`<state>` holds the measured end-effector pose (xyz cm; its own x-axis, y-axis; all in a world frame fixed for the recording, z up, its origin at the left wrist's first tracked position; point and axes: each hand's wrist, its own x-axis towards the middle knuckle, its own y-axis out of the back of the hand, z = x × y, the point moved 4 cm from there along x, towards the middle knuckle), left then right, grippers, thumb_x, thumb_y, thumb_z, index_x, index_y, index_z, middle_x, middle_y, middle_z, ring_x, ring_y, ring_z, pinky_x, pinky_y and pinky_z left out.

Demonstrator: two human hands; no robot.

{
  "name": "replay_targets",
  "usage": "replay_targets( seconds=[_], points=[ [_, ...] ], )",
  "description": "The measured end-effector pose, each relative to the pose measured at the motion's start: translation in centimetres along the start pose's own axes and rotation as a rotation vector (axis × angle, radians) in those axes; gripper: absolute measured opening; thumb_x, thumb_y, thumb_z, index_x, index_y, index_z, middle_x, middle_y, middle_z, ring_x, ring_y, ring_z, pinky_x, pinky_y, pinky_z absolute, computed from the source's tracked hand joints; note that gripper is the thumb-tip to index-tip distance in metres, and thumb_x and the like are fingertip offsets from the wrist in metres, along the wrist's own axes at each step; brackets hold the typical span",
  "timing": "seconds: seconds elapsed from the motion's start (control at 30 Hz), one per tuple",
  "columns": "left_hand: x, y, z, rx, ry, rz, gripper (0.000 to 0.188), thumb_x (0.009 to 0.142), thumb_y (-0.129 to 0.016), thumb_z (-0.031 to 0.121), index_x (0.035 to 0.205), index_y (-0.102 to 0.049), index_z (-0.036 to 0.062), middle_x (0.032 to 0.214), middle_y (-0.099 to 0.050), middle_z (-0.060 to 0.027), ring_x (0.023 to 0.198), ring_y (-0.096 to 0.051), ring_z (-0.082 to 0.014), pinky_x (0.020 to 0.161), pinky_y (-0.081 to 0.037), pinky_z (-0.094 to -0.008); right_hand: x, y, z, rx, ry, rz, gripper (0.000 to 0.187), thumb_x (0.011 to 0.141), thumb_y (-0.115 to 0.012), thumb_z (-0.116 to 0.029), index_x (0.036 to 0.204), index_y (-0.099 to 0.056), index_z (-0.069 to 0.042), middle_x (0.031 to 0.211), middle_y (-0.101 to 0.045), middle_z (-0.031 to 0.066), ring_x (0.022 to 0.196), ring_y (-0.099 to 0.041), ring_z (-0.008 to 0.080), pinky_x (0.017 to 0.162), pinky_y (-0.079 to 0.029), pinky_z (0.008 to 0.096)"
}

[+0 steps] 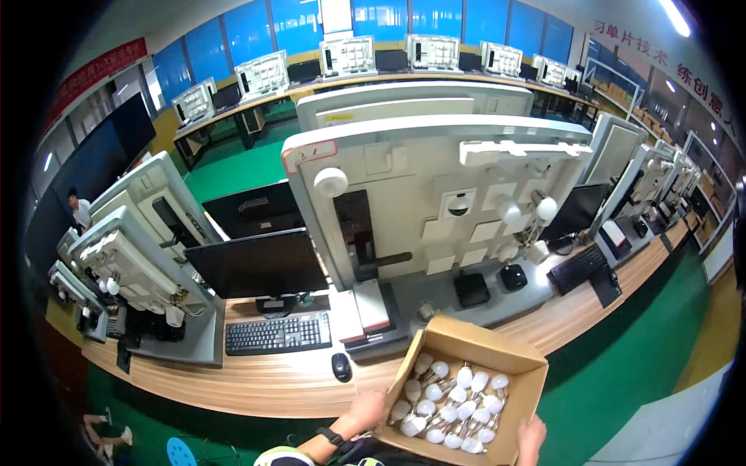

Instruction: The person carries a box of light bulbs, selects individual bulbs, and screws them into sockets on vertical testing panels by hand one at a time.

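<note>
A cardboard box, its top uncovered, is held in front of me at the table's near edge. Inside lie several white light bulbs with metal screw bases, jumbled together. My left hand grips the box's left side, its fingers partly hidden by the cardboard. On the opposite side, at the lower right corner, my right hand holds the box wall. A dark band circles my left wrist. Just beyond the box stands a grey demonstration panel fitted with white lamps, sensors and switch plates.
Left of the box are a black mouse, a keyboard and a monitor on the wooden table. Two small black devices sit at the panel's foot. More panels line the far table. A person is at far left.
</note>
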<state>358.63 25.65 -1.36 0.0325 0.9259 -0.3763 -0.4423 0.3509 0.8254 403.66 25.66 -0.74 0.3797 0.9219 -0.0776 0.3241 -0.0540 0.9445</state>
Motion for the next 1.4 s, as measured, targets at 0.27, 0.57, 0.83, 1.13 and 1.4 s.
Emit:
replay_targets(
  seconds=[0.27, 0.57, 0.83, 1.13, 1.4],
  points=[
    [3.6, -0.9, 0.2, -0.001, -0.038, -0.17, 0.044, 0.084, -0.061, 0.036, 0.108, -0.06, -0.0011, 0.09, -0.067, -0.026, 0.086, -0.066, -0.0426, 0.076, -0.053, -0.0524, 5.6, 1.3, -2.4, 0.009, 0.039, -0.091, 0.026, 0.082, -0.063, -0.025, 0.092, -0.07, -0.002, 0.085, -0.068, 0.0227, 0.082, -0.065, 0.0423, 0.075, -0.052, 0.0506],
    [11.9, 0.5, 4.9, -0.295, 0.186, 0.048, 0.049, 0.083, -0.058, 0.041, 0.107, -0.06, -0.0015, 0.096, -0.065, -0.0295, 0.092, -0.063, -0.0451, 0.081, -0.05, -0.0527, 15.8, 1.1, -1.9, 0.054, 0.274, -0.195, 0.027, 0.083, -0.061, -0.026, 0.095, -0.069, -0.003, 0.086, -0.067, 0.0246, 0.083, -0.064, 0.0424, 0.075, -0.052, 0.0505],
    [12.4, -1.5, 7.6, -0.419, 0.389, 0.118, 0.042, 0.084, -0.055, 0.028, 0.117, -0.058, 0.0015, 0.106, -0.064, -0.0284, 0.104, -0.059, -0.0458, 0.089, -0.047, -0.051, 26.8, 0.8, -2.2, -0.087, 0.501, -0.612, 0.037, 0.086, -0.058, -0.031, 0.106, -0.066, -0.001, 0.095, -0.067, 0.0254, 0.093, -0.064, 0.0419, 0.083, -0.051, 0.0458],
    [12.2, -3.7, 7.6, -0.589, 0.355, 0.248, 0.047, 0.087, -0.052, 0.021, 0.13, -0.048, 0.0009, 0.117, -0.061, -0.026, 0.113, -0.058, -0.0392, 0.096, -0.044, -0.043, 40.0, 14.7, -25.6, 0.869, 0.558, -0.235, 0.047, 0.094, -0.059, -0.032, 0.128, -0.05, 0.0, 0.109, -0.065, 0.0134, 0.082, -0.061, 0.0105, 0.072, -0.05, 0.0267],
    [12.7, -3.7, 7.9, -0.591, 0.394, 0.234, 0.05, 0.086, -0.056, 0.024, 0.13, -0.046, 0.0013, 0.116, -0.06, -0.0291, 0.11, -0.055, -0.0463, 0.095, -0.044, -0.0502, 44.5, 14.7, -33.7, 1.354, 0.191, -0.838, 0.036, 0.089, -0.064, -0.035, 0.103, -0.058, -0.003, 0.09, -0.065, 0.0127, 0.072, -0.068, 0.021, 0.055, -0.059, 0.0318]
  ],
)
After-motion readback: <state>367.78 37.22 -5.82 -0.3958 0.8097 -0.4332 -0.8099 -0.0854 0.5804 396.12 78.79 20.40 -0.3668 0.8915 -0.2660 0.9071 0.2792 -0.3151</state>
